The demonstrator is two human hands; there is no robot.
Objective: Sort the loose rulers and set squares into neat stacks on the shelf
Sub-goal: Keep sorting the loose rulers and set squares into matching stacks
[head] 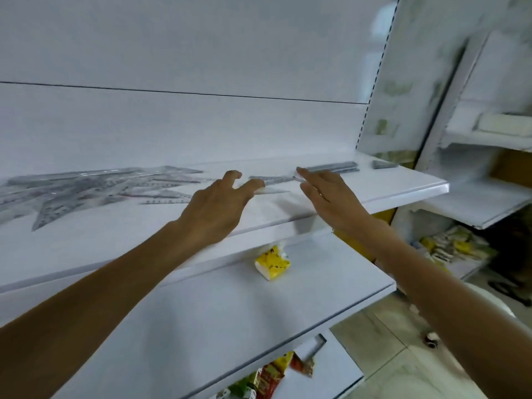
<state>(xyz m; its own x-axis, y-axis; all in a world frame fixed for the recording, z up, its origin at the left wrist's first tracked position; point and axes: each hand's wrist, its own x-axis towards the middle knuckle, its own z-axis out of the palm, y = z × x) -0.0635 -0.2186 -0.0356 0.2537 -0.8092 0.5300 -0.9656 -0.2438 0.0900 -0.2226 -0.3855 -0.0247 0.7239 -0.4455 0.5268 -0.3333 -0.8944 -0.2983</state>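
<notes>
Low at our near edge, red and yellow packets (267, 375) lie on the bottom board. One level up, a yellow packet (272, 263) sits half under the lip of the top shelf (403, 191). On that shelf our left hand (218, 205) lies palm down with its fingers spread and loosely bent. Their tips touch a clear set square (273, 192), and the hand grips nothing. Our right hand (325, 194) is flat just beside it, fingers straight and together, also holding nothing. Its tips are near one end of a single ruler (269, 180) that lies between our two hands. Left of our left hand spreads the loose pile of rulers and set squares (95, 188). Farther right, just past our right fingertips, sits a neat ruler stack (332, 167). Beyond that, apart from it, is a small set-square stack (384, 164).
</notes>
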